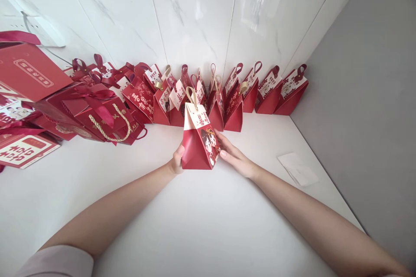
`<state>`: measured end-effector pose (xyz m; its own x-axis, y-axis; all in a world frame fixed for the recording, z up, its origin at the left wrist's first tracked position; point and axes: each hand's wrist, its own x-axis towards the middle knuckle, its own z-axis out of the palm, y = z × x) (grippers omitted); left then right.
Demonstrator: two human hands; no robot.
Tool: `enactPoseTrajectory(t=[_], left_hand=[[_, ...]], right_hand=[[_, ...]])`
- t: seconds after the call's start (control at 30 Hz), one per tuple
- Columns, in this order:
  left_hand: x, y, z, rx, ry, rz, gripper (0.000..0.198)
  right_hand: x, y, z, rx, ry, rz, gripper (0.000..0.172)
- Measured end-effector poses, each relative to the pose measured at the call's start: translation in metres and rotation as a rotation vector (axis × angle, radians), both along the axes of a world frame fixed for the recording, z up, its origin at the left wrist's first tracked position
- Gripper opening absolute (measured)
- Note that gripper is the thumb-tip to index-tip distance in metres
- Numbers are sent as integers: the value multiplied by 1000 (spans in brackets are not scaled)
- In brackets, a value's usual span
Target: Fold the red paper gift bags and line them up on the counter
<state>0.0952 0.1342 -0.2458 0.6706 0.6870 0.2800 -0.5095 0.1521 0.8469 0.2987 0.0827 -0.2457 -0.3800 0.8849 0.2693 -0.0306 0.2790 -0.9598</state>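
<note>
A red and white gift box [196, 147], shaped like a tent with a beige ribbon loop on top and a printed cartoon couple on one face, is between my two hands in front of the row of boxes. My left hand [177, 159] grips its left side, with most fingers hidden behind it. Against its right, printed face lies my right hand [234, 156], thumb in front and the other fingers reaching round the far side. Whether the box's base touches the table cannot be made out.
Several similar red boxes [292, 93] with ribbon loops line the marble-patterned wall [195, 13]. Larger red gift boxes [97, 114] and bags are piled at the left. A folded white paper [297, 169] lies on the white table [169, 233] at right, near a grey panel [364, 95].
</note>
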Motion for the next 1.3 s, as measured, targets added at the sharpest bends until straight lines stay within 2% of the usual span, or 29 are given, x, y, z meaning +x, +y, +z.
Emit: enactPoseTrajectory(t=[0.07,0.13,0.27,0.37,0.5,0.63,0.8,1.1,1.3], left_hand=[[1,-2,0,-77,-26,-55,69],[2,-2,-1,-150,14,-27,68],[4,4,-3,-142,209,222,49],[5,11,-5,-95,283,361,37],[5,20,-6,-76,325,533,34],[6,22,-6,-63,358,529,33],[8,18,-3,-96,322,540,34],[8,18,-1,-103,312,545,33],[9,18,-2,-109,334,572,34]], right_hand=[[-1,0,0,-32,3,18,65],[-2,-1,0,-75,65,16,63],[-4,-4,0,-156,165,-49,62],[-6,-4,-1,-118,113,-101,59],[-9,-1,-1,-47,58,-201,55],[-11,1,2,-51,122,-159,55],[-11,-1,2,-58,157,-138,65],[-11,-1,0,-38,125,-162,63],[-10,-2,-1,10,23,-214,61]])
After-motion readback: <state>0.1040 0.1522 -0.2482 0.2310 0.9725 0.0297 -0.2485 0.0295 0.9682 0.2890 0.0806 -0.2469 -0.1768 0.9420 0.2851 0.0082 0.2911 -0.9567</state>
